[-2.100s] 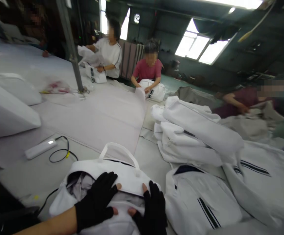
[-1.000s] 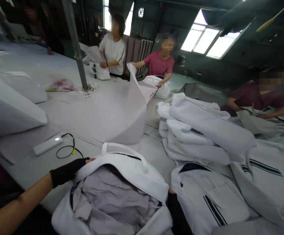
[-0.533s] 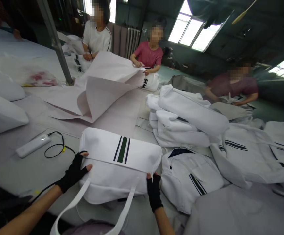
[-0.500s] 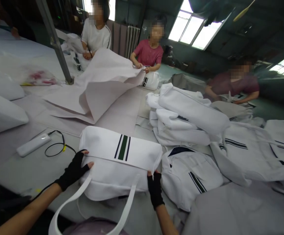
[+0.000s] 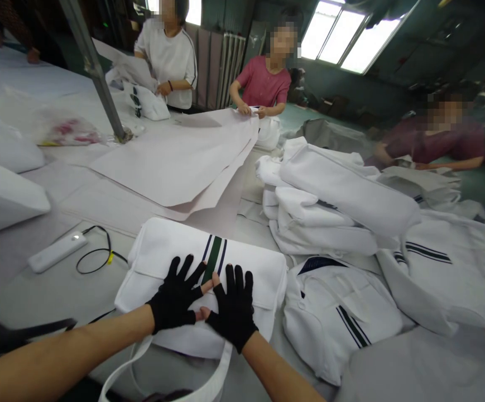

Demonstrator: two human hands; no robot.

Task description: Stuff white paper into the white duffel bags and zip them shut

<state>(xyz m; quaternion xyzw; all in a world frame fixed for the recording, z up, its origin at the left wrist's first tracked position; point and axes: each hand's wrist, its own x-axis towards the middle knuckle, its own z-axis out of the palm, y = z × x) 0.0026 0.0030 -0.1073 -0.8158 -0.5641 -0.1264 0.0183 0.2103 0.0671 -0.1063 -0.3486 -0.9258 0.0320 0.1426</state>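
A long pale work table (image 5: 37, 279) fills the view. Across its middle, toward 11 o'clock, lies a large sheet of pinkish paper (image 5: 171, 162), its far edge held by a person in a red top (image 5: 263, 86) at 12 o'clock. A person in a white top (image 5: 171, 47) stands at 11 o'clock, and a third person in a dark red top (image 5: 438, 148) leans in at 2 o'clock. A pile of white bags (image 5: 334, 206) is heaped at 2 to 3 o'clock.

Just below centre, at 6 o'clock, a white bag with a green stripe (image 5: 158, 262) lies flat on the table, its white strap (image 5: 209, 385) looping toward the bottom edge. Both hands wear black fingerless gloves. The left hand (image 5: 175, 301) and the right hand (image 5: 231, 310) lie flat on the bag's front, fingers spread, thumbs touching, gripping nothing.

At 9 o'clock a small white device (image 5: 56, 252) lies beside a coiled black cable (image 5: 95, 259).
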